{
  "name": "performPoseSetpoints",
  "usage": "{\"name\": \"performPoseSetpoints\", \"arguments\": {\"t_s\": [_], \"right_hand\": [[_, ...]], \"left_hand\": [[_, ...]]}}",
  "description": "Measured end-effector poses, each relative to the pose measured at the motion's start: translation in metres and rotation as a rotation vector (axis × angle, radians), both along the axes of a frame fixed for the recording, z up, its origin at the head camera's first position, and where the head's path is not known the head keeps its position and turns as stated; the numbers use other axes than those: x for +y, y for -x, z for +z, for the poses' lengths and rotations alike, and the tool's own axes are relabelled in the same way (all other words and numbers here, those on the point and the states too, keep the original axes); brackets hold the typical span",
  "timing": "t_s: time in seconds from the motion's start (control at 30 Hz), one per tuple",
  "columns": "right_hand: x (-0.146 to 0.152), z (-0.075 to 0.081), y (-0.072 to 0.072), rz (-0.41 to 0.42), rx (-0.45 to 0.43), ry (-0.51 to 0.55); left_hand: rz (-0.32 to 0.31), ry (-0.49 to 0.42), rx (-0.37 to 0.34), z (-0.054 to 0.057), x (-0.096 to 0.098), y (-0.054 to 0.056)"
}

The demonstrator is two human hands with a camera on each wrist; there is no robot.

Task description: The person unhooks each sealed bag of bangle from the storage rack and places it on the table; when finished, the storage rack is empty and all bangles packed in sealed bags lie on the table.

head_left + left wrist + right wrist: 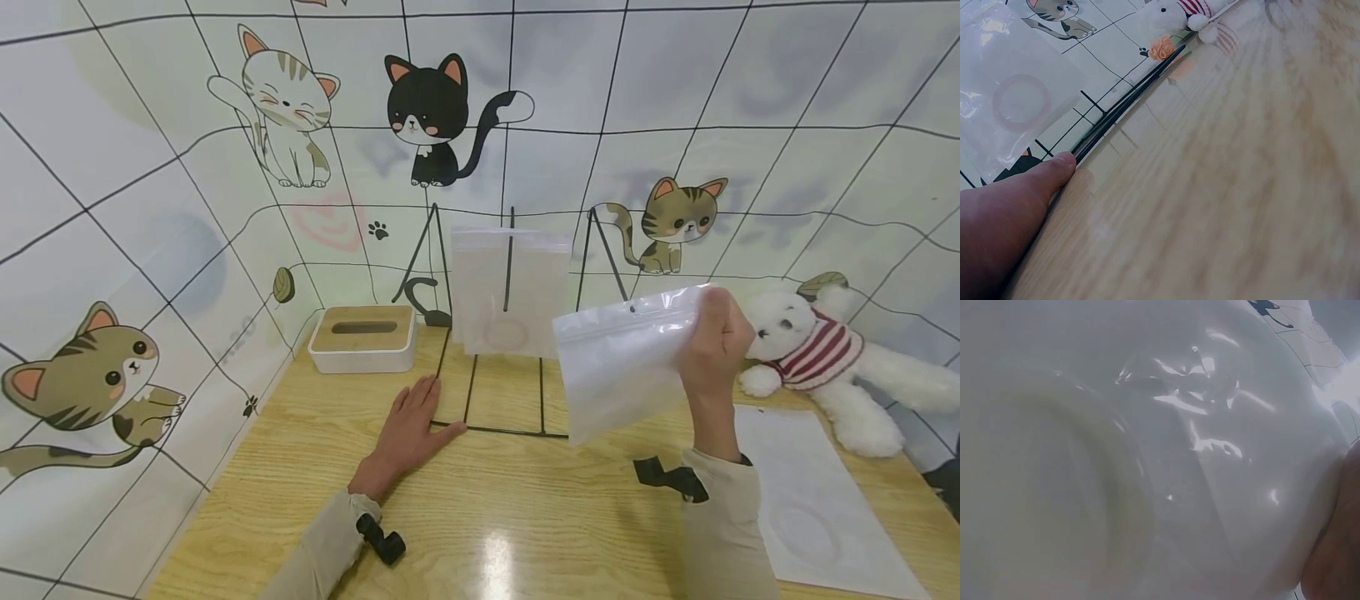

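My right hand [716, 342] grips a translucent zip bag [626, 367] by its upper right corner, raised above the table and tilted. In the right wrist view a round, ring-like shape shows through this bag [1179, 475]. A black wire rack [510, 432] stands at the table's back with similar bags [517, 292] hanging on its middle arm. Through the front hanging bag a pinkish ring [999, 100] shows in the left wrist view. My left hand [408, 429] lies flat on the table, fingers straight, its thumb at the rack's front base bar.
A white tissue box [363, 360] with a wooden lid stands back left. At the right, a white plush toy [821, 350] in a striped top leans against the cat-print wall covering. Another flat white bag [817, 508] with a round outline lies on the table before it.
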State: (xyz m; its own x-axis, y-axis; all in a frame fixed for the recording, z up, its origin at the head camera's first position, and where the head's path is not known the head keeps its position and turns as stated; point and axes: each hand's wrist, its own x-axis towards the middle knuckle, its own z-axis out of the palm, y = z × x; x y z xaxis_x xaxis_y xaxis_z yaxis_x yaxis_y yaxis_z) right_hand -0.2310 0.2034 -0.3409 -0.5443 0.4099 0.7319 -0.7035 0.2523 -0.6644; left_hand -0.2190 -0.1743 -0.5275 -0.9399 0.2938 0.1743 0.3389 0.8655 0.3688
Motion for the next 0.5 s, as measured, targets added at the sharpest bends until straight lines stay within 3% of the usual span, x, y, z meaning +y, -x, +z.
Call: {"name": "performPoseSetpoints", "arguments": {"t_s": [0.5], "right_hand": [[0.0058,0.0072,-0.0047,-0.040,0.103,0.057]], "left_hand": [[0.001,0.010,0.004,-0.0012,-0.0006,0.0011]]}}
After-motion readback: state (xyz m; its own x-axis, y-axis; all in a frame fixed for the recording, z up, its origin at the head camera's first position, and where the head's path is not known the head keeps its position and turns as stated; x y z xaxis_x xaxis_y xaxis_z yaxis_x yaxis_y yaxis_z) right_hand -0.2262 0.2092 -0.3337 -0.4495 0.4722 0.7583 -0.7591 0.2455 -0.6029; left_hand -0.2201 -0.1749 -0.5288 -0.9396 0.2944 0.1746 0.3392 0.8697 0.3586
